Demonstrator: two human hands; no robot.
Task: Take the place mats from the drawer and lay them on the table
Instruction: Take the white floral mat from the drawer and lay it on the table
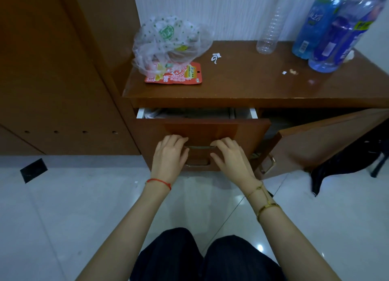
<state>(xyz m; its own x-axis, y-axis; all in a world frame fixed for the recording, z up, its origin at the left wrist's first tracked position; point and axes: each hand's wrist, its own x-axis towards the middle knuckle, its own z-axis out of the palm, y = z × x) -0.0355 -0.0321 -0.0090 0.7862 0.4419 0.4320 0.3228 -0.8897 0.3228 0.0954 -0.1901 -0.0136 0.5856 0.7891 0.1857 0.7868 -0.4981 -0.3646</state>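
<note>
The wooden drawer [202,129] under the brown table top [252,85] stands a little way out, showing a narrow gap. Grey folded material, perhaps the place mats [195,113], lies inside, mostly hidden by the table's edge. My left hand [169,156] and my right hand [229,156] both have their fingers curled over the metal drawer handle [200,147], one at each end of it.
On the table top lie a clear plastic bag [168,42], a red snack packet [179,75], an empty bottle [271,26], two blue bottles [332,28] and paper scraps. A cabinet door [328,141] hangs open at the right. A dark garment [347,160] drapes beyond it.
</note>
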